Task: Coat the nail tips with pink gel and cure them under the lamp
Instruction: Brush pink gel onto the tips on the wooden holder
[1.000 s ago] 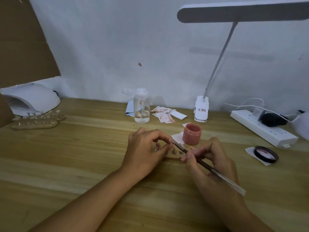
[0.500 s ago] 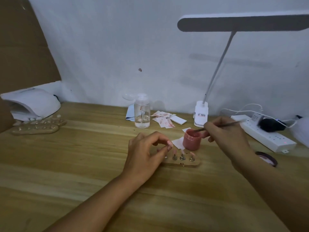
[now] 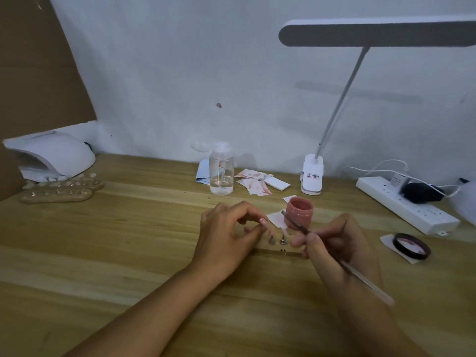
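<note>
**Grip.** The right hand (image 3: 332, 243) pinches a slim gel brush (image 3: 365, 282) between thumb and fingers, as one holds a pen. The left hand (image 3: 226, 235) is curled, with thumb and forefinger drawn together over the left end of the wooden tip holder (image 3: 280, 251). Whether they pinch a post there or only brace the holder cannot be made out.

**Governing relation.** The brush lies on a diagonal, handle toward the person at lower right and bristle end up and to the left. The bristle end sits just beside the left wall of the gel jar (image 3: 300, 212). The holder's long axis runs left to right between the two hands. Its exposed metal posts (image 3: 271, 240) stand just below the bristles. A pale nail tip (image 3: 284, 231) appears to sit on the right-hand post. The right hand is the nearer one to these posts. In my judgement, the next stroke needs only a short drop of the bristles toward the person.

**Containers.** The jar stands open and shows pink gel. Its dark lid (image 3: 412, 247) rests on a paper scrap, well apart to the right. A clear pump bottle (image 3: 221, 171) holds a shallow layer of clear liquid.

**Curing station.** The white curing lamp (image 3: 51, 155) sits at far left, with two further holders (image 3: 56, 195) just before its mouth. Curing of the near holder is judged not yet done.
</note>
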`<act>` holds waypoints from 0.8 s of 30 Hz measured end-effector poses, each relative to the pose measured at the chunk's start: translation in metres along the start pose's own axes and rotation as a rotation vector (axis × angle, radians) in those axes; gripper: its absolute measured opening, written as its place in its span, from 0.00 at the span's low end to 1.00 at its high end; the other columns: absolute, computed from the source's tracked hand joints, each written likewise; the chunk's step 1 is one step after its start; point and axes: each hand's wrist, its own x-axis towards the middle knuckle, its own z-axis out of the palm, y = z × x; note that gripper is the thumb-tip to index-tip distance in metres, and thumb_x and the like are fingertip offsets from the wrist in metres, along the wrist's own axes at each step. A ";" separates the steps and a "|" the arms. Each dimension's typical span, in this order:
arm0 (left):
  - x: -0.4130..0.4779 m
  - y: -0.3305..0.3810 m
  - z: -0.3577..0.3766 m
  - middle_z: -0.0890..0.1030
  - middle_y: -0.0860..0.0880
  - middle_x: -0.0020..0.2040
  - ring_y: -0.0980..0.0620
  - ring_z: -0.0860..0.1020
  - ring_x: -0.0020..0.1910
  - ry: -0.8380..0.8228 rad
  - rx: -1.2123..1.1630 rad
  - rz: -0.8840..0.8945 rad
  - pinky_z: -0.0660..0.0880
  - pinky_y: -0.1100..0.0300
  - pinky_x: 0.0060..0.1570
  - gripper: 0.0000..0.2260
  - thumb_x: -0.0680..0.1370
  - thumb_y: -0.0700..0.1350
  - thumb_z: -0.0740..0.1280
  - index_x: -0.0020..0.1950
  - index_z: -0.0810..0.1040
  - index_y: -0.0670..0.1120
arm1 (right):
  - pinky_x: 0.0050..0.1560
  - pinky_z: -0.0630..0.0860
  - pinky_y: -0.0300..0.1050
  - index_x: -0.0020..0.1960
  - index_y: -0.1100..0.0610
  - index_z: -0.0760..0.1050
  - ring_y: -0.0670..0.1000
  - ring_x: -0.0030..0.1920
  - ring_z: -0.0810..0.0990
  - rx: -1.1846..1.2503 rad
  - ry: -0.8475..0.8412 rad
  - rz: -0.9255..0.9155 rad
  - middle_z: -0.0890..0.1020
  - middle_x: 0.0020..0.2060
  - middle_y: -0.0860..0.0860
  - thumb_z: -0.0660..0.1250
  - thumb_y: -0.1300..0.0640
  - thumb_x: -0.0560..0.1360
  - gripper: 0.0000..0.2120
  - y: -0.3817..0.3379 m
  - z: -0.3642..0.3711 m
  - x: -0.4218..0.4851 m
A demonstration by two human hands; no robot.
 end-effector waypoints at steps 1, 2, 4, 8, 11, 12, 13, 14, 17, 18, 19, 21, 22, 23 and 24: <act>0.000 0.000 0.000 0.82 0.63 0.39 0.57 0.76 0.45 -0.004 0.007 0.004 0.72 0.42 0.56 0.09 0.73 0.47 0.75 0.41 0.80 0.61 | 0.42 0.79 0.58 0.41 0.50 0.73 0.50 0.39 0.84 -0.040 0.010 -0.026 0.85 0.37 0.53 0.70 0.58 0.73 0.06 0.003 0.000 -0.002; 0.000 0.001 0.000 0.82 0.63 0.39 0.56 0.76 0.45 -0.009 0.018 0.009 0.72 0.42 0.55 0.09 0.73 0.47 0.75 0.41 0.79 0.62 | 0.42 0.78 0.58 0.40 0.49 0.73 0.49 0.37 0.83 -0.069 0.009 -0.050 0.85 0.36 0.52 0.67 0.59 0.72 0.06 0.004 0.001 -0.004; 0.000 0.001 -0.001 0.81 0.63 0.39 0.55 0.76 0.45 -0.015 0.033 0.019 0.72 0.42 0.55 0.10 0.73 0.47 0.75 0.42 0.79 0.63 | 0.43 0.78 0.57 0.39 0.48 0.72 0.47 0.37 0.83 -0.107 0.000 -0.083 0.85 0.35 0.49 0.65 0.58 0.71 0.06 0.004 0.003 -0.005; 0.000 -0.001 0.000 0.81 0.61 0.38 0.56 0.75 0.45 -0.015 0.035 0.016 0.71 0.43 0.55 0.05 0.73 0.47 0.75 0.44 0.83 0.58 | 0.41 0.80 0.50 0.39 0.47 0.71 0.45 0.39 0.84 -0.117 -0.051 -0.084 0.86 0.37 0.46 0.66 0.58 0.72 0.07 0.007 0.007 -0.008; 0.000 0.000 -0.001 0.82 0.59 0.39 0.55 0.76 0.45 -0.020 0.031 0.024 0.71 0.43 0.55 0.05 0.73 0.47 0.75 0.44 0.84 0.57 | 0.41 0.80 0.48 0.40 0.49 0.71 0.45 0.41 0.84 -0.112 -0.062 -0.083 0.86 0.37 0.45 0.66 0.59 0.72 0.06 0.008 0.006 -0.007; 0.000 0.000 -0.001 0.82 0.59 0.39 0.55 0.76 0.45 -0.021 0.034 0.026 0.71 0.43 0.55 0.05 0.73 0.47 0.75 0.44 0.83 0.58 | 0.40 0.81 0.48 0.40 0.50 0.71 0.46 0.42 0.85 -0.113 -0.063 -0.097 0.86 0.37 0.45 0.66 0.59 0.72 0.06 0.008 0.005 -0.006; 0.000 0.000 -0.001 0.82 0.59 0.39 0.55 0.76 0.45 -0.021 0.035 0.024 0.71 0.43 0.56 0.06 0.73 0.47 0.75 0.44 0.83 0.58 | 0.40 0.81 0.46 0.40 0.52 0.72 0.45 0.42 0.85 -0.117 -0.069 -0.110 0.86 0.37 0.45 0.66 0.60 0.72 0.05 0.008 0.004 -0.006; 0.000 0.000 -0.001 0.82 0.59 0.39 0.55 0.75 0.45 -0.022 0.036 0.022 0.71 0.43 0.56 0.06 0.73 0.47 0.75 0.44 0.83 0.58 | 0.40 0.81 0.44 0.40 0.53 0.72 0.45 0.41 0.84 -0.122 -0.075 -0.120 0.85 0.36 0.45 0.66 0.60 0.72 0.05 0.007 0.004 -0.006; 0.000 0.001 -0.001 0.82 0.61 0.39 0.55 0.76 0.44 -0.020 0.037 0.030 0.71 0.43 0.55 0.06 0.73 0.47 0.75 0.43 0.82 0.59 | 0.41 0.79 0.40 0.39 0.53 0.72 0.44 0.41 0.84 -0.148 -0.078 -0.150 0.85 0.36 0.44 0.67 0.62 0.72 0.06 0.007 0.002 -0.006; 0.000 0.001 -0.001 0.82 0.61 0.38 0.55 0.76 0.44 -0.020 0.036 0.030 0.72 0.43 0.55 0.06 0.73 0.48 0.75 0.43 0.82 0.59 | 0.41 0.79 0.40 0.39 0.54 0.72 0.44 0.41 0.84 -0.152 -0.076 -0.151 0.85 0.36 0.44 0.68 0.64 0.73 0.08 0.007 0.002 -0.006; 0.000 0.001 -0.001 0.82 0.62 0.38 0.55 0.76 0.44 -0.021 0.037 0.029 0.72 0.43 0.55 0.07 0.73 0.48 0.75 0.43 0.82 0.60 | 0.41 0.79 0.41 0.39 0.55 0.72 0.44 0.41 0.84 -0.154 -0.073 -0.151 0.85 0.35 0.45 0.69 0.67 0.73 0.10 0.007 0.002 -0.006; 0.000 0.002 -0.001 0.81 0.63 0.38 0.56 0.75 0.44 -0.020 0.037 0.028 0.72 0.43 0.55 0.08 0.73 0.47 0.76 0.42 0.81 0.60 | 0.40 0.79 0.41 0.39 0.56 0.73 0.45 0.41 0.84 -0.154 -0.065 -0.152 0.85 0.35 0.45 0.69 0.68 0.73 0.10 0.008 0.002 -0.007; -0.001 0.002 -0.001 0.81 0.64 0.38 0.57 0.75 0.44 -0.018 0.038 0.029 0.71 0.44 0.55 0.08 0.73 0.47 0.76 0.42 0.81 0.60 | 0.40 0.79 0.40 0.39 0.56 0.73 0.45 0.41 0.84 -0.149 -0.061 -0.152 0.84 0.35 0.46 0.69 0.66 0.73 0.09 0.007 0.002 -0.007; 0.000 0.002 -0.001 0.80 0.65 0.37 0.57 0.75 0.44 -0.018 0.041 0.030 0.71 0.44 0.55 0.08 0.73 0.48 0.76 0.42 0.81 0.61 | 0.41 0.78 0.40 0.39 0.55 0.73 0.45 0.41 0.84 -0.145 -0.057 -0.154 0.84 0.35 0.46 0.68 0.64 0.73 0.08 0.007 0.002 -0.007; 0.000 0.002 -0.001 0.80 0.65 0.37 0.57 0.75 0.44 -0.019 0.044 0.031 0.71 0.44 0.55 0.08 0.73 0.48 0.76 0.42 0.80 0.61 | 0.41 0.78 0.39 0.39 0.54 0.73 0.45 0.41 0.84 -0.145 -0.052 -0.160 0.84 0.35 0.46 0.67 0.62 0.72 0.06 0.006 0.002 -0.007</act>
